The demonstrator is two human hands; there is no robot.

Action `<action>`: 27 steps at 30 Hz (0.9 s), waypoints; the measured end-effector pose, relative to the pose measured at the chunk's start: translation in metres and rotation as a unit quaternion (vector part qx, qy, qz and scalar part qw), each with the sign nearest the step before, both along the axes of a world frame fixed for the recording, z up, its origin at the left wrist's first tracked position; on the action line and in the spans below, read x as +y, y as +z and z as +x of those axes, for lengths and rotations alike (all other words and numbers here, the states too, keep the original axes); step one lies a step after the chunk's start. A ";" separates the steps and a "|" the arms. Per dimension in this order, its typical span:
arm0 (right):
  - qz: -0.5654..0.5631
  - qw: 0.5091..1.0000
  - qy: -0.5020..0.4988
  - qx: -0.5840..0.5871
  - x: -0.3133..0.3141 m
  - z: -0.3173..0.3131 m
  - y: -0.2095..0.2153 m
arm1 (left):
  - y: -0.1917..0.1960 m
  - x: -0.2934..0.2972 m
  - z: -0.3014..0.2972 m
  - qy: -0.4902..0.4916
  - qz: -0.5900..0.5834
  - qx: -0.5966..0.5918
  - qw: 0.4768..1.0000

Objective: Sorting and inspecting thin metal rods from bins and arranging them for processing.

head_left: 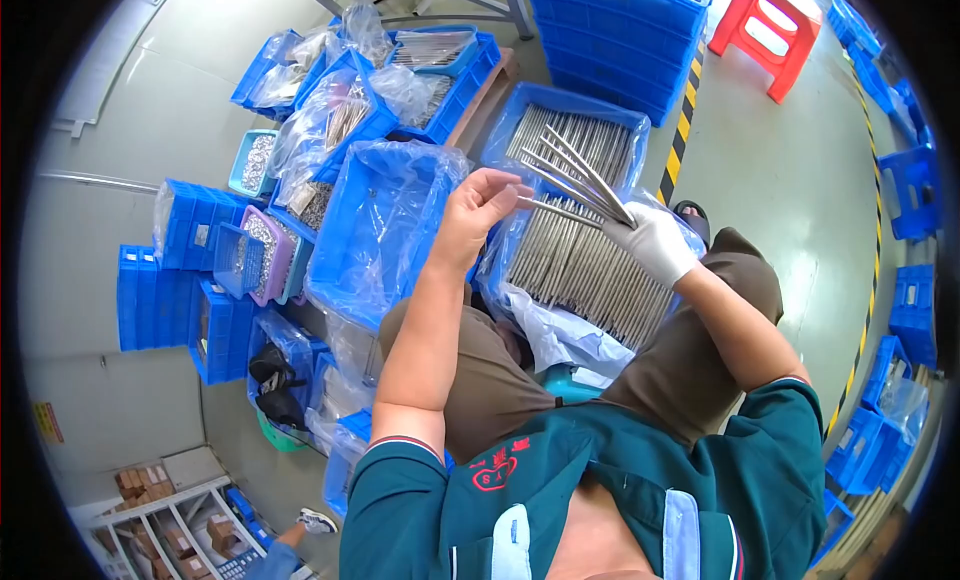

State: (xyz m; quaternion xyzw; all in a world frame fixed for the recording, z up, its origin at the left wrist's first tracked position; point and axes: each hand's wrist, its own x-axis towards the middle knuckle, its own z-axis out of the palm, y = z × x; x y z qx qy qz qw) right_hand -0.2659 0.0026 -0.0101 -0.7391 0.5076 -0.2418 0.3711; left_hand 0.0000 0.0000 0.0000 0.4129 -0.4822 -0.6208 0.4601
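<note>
My right hand (656, 246), in a white glove, is closed round several thin metal rods (580, 176) that fan out toward the upper left. My bare left hand (474, 216) pinches the far end of the lowest rod between thumb and fingers. Beneath the hands, a plastic-lined blue crate (492, 270) holds rows of similar rods laid side by side. Just beyond it stands another lined blue crate (640, 130), also filled with rods. Left of my left hand is a blue crate (345, 230) lined with clear plastic, with no rods visible inside.
Blue crates with plastic bags and metal parts (345, 115) stand at the upper left. A tall blue crate stack (610, 50) rises at the back, near a red stool (768, 35). Small bins of shiny parts (265, 250) sit at the left. Another person's shoe (318, 522) shows at the lower left.
</note>
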 end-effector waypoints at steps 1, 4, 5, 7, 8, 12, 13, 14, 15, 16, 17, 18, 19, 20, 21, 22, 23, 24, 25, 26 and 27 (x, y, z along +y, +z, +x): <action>0.085 0.996 -0.009 -0.016 0.001 0.003 0.002 | 0.000 0.001 0.000 0.009 -0.029 -0.007 1.000; 0.166 0.986 -0.018 -0.024 0.002 0.008 -0.002 | 0.003 0.000 0.000 0.019 -0.065 -0.007 0.998; 0.282 0.950 -0.011 -0.132 0.002 0.005 -0.002 | 0.005 -0.001 -0.001 0.020 -0.072 0.000 0.997; 0.385 0.891 0.008 -0.239 0.007 0.007 0.011 | 0.011 0.003 -0.005 -0.010 -0.070 -0.014 0.997; 0.397 0.886 0.016 -0.239 0.009 0.011 0.014 | 0.013 0.006 -0.008 -0.039 -0.071 -0.025 0.996; 0.346 0.909 0.048 -0.229 0.007 0.007 0.001 | 0.019 0.010 -0.014 -0.054 -0.030 -0.032 0.998; 0.270 0.939 0.059 -0.206 0.006 0.007 -0.003 | 0.022 0.010 -0.012 -0.078 -0.014 -0.044 0.996; 0.283 0.941 0.045 -0.179 0.005 0.004 -0.005 | 0.024 0.011 -0.015 -0.079 -0.014 -0.042 0.996; 0.296 0.942 0.033 -0.152 0.005 0.004 0.004 | 0.028 0.015 -0.016 -0.073 -0.019 -0.051 0.996; 0.276 0.952 0.008 -0.131 0.008 0.008 0.013 | 0.029 0.018 -0.017 -0.068 -0.025 -0.060 0.996; 0.278 0.952 0.007 -0.130 0.010 0.009 0.011 | 0.026 0.020 -0.018 -0.068 -0.022 -0.059 0.996; 0.139 0.987 0.013 -0.075 0.011 0.009 0.008 | 0.023 0.022 -0.021 -0.029 -0.017 -0.077 0.996; -0.002 1.000 0.019 -0.019 0.013 0.008 0.006 | 0.021 0.024 -0.025 0.009 -0.012 -0.095 0.995; -0.084 0.996 0.020 0.005 0.015 0.008 0.003 | 0.018 0.027 -0.031 0.046 -0.016 -0.110 0.993; -0.082 0.996 0.020 0.006 0.015 0.008 0.003 | 0.017 0.028 -0.030 0.045 -0.014 -0.109 0.993; -0.115 0.993 0.024 0.030 0.015 0.008 0.003 | 0.016 0.029 -0.029 0.050 0.013 -0.114 0.992; -0.147 0.987 0.029 0.053 0.015 0.008 0.002 | 0.015 0.030 -0.028 0.056 0.040 -0.118 0.991; -0.116 0.992 0.036 0.032 0.014 0.009 0.002 | 0.016 0.029 -0.026 0.055 0.042 -0.117 0.991; -0.047 0.998 0.043 0.008 0.014 0.010 0.004 | 0.016 0.029 -0.024 0.031 0.023 -0.107 0.994; 0.023 0.998 0.048 -0.016 0.015 0.013 0.006 | 0.018 0.029 -0.021 0.007 0.004 -0.096 0.995; 0.116 0.992 0.041 -0.028 0.017 0.014 0.006 | 0.023 0.030 -0.020 -0.011 -0.002 -0.093 0.996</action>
